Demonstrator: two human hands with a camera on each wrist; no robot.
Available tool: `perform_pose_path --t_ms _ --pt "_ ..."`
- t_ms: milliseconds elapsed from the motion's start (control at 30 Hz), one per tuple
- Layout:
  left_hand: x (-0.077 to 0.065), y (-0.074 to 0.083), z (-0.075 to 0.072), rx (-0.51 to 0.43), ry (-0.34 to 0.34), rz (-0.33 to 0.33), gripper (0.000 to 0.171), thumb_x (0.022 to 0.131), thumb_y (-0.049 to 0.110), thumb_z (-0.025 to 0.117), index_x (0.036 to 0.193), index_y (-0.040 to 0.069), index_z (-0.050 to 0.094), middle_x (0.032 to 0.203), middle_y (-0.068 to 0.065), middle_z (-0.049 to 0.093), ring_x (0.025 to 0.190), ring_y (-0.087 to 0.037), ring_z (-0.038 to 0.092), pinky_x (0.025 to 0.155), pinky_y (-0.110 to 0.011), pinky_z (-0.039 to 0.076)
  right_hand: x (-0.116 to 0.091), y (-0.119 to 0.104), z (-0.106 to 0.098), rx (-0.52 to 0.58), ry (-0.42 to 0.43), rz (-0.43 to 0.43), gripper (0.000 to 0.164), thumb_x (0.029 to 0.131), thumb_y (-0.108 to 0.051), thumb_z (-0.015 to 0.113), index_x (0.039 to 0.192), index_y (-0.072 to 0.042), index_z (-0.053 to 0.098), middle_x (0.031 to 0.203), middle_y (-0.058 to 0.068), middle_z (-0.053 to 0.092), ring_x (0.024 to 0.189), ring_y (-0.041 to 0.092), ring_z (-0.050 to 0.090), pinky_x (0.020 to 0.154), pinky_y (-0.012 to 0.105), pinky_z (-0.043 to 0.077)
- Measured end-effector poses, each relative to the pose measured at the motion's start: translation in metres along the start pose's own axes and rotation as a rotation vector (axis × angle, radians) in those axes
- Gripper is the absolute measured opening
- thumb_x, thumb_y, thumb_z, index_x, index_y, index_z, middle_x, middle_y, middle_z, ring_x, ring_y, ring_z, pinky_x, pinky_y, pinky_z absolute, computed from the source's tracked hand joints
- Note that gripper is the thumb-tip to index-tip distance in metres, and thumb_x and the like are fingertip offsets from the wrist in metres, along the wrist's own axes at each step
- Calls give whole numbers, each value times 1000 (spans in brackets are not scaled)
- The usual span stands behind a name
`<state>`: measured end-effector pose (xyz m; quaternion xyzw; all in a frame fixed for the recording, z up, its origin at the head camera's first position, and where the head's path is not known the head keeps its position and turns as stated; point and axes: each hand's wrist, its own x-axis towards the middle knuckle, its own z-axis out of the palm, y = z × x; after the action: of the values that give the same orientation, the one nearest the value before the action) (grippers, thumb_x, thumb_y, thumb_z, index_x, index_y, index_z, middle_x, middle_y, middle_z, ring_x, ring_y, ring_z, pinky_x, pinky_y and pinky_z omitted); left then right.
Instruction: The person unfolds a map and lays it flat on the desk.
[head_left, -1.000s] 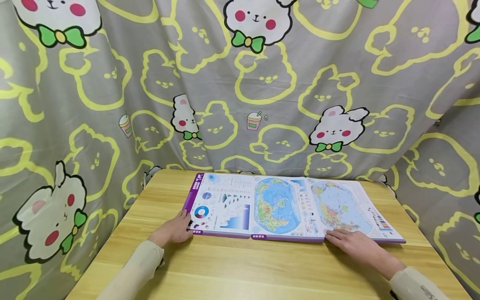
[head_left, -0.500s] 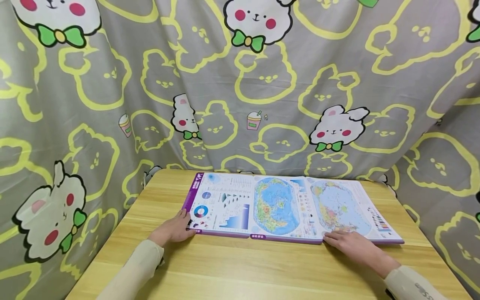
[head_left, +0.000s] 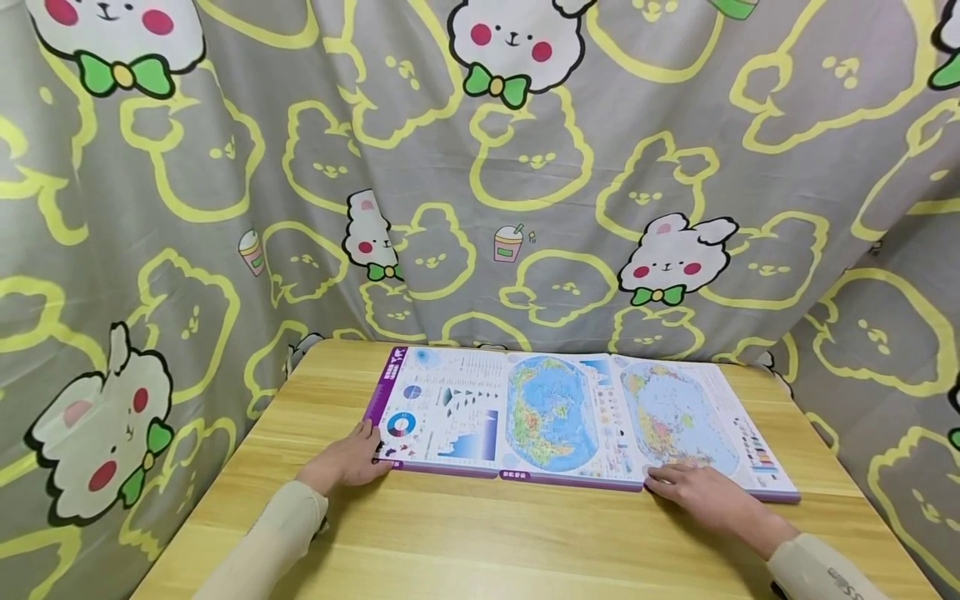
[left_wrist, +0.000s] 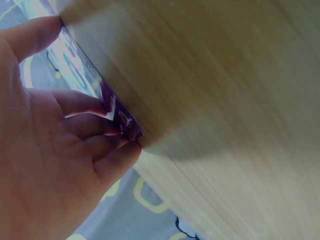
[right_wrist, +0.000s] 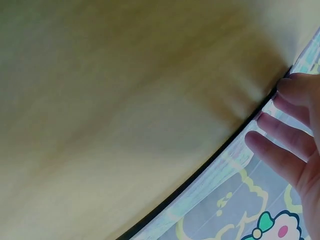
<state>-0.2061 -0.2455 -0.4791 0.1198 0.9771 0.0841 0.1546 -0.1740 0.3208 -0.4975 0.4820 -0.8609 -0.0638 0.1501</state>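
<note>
A long fold-out world map (head_left: 438, 417) lies flat on the table, showing three panels side by side with a purple left border and front edge. Its left panel carries charts, and the other two carry oval world maps. My left hand (head_left: 351, 458) rests at the front left corner. In the left wrist view, its thumb and fingertips touch the map's purple edge (left_wrist: 120, 112), spread apart. Near the seam between the middle and right panels, my right hand (head_left: 701, 493) lies on the front edge. The right wrist view has its fingertips (right_wrist: 257, 141) extended onto the map's margin.
The wooden table (head_left: 480, 542) extends in front of the map toward me. Behind it and on both sides hangs a grey curtain (head_left: 442, 150) with rabbit and yellow outline prints. The map's far edge lies close to the table's back edge.
The right panel's front right corner has swung toward me and slightly left. My right hand has shifted a little left with the front edge; the left hand stays at its corner.
</note>
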Motion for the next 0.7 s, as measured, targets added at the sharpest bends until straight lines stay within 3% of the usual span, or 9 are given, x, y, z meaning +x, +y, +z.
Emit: perform_pose_path --t_ms 100,200,333,600,700 --pt "0 0 0 -2 1 0 76 93 37 55 140 -17 27 147 -36 16 137 -47 17 109 -54 24 0 0 2 10 6 -9 28 95 -7 47 113 -9 70 112 10 65 93 29 63 72 43 55" --pt "0 -1 1 -3 2 2 77 93 38 54 140 -17 27 147 -36 16 137 -46 17 110 -54 23 0 0 3 13 7 -15 36 78 0 63 111 -10 70 111 10 65 92 29 64 71 42 55" --pt "2 -3 2 -5 2 -1 77 93 38 54 140 -16 26 148 -36 15 137 -46 16 110 -53 23 0 2 3 2 10 -23 39 72 0 67 109 -12 71 110 9 66 91 29 64 70 43 55" --pt "4 -4 0 -20 25 2 74 94 39 55 139 -15 32 148 -34 18 137 -45 19 110 -54 23 1 6 2 -23 45 -54 32 77 -6 63 107 -13 72 108 9 67 90 29 64 72 43 55" --pt "5 -2 -2 -7 81 0 67 94 37 54 138 -11 38 147 -33 24 135 -46 24 108 -55 25 3 6 1 -12 66 -54 26 90 -10 53 106 -11 72 107 9 67 91 27 63 73 42 55"
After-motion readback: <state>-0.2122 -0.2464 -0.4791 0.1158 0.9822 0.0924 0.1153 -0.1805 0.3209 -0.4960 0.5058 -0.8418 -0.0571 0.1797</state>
